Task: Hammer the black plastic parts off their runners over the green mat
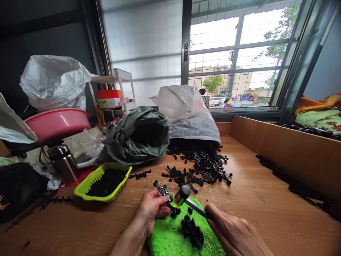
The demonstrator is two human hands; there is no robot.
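Observation:
My left hand (153,206) pinches a black jointed plastic part (163,190) with small round ends and pale rivet-like dots. It is held over the edge of a bright green fuzzy cloth (166,234). My right hand (226,225) is wrapped round the handle of a small mallet (183,194), whose head has a dark face and a yellowish end. The yellow end is right beside the black part; whether they touch I cannot tell. On the cloth lies a small heap of black pieces (192,231), with a few loose ones near my left fingers.
A yellow-green basket (122,186) of black pieces stands left. Many black jointed parts (205,165) spill from a white sack (191,128) at the back. Beside it lies a dark green sack (125,142). A steel flask (64,163) and wooden board (279,153) flank the table.

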